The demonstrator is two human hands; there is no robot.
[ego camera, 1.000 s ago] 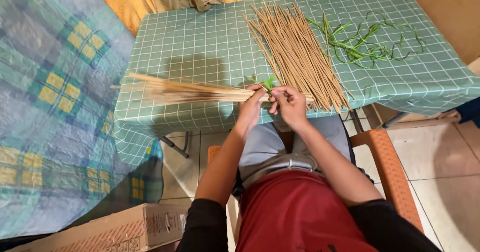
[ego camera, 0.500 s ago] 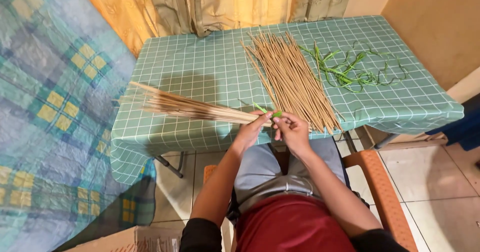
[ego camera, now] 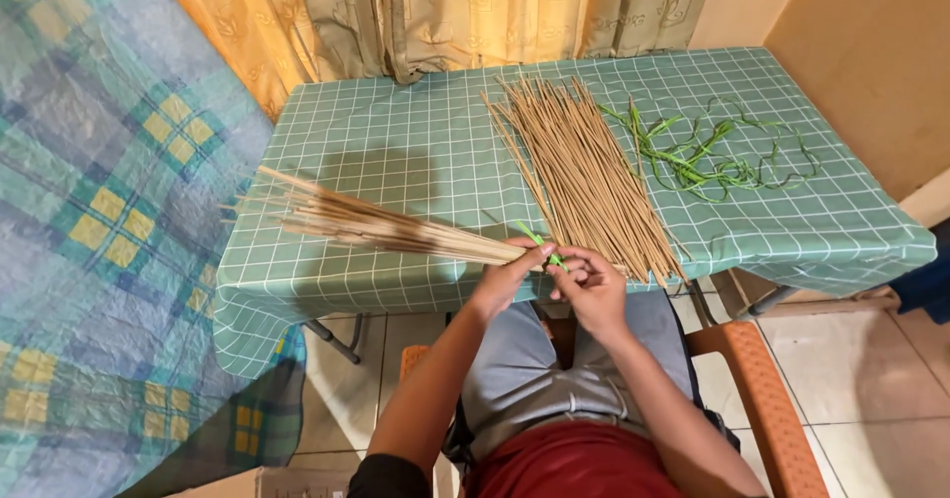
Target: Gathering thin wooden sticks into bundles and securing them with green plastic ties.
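Observation:
My left hand grips the near end of a bundle of thin tan sticks that fans out to the left over the table's front edge. My right hand sits close beside it, fingers pinching a thin green strip at the bundle's gripped end. Both hands hover just in front of the table with the green checked cloth. A large loose pile of tan sticks lies on the cloth just beyond my right hand.
Green leaf strips lie scattered on the table's right side. Curtains hang behind the table. A blue and yellow plaid cloth fills the left. I sit on an orange plastic chair on a tiled floor.
The view has tilted up, showing more curtain. My hands stay together on the bundle's end with the green strip; the bundle's fanned end has lifted slightly.

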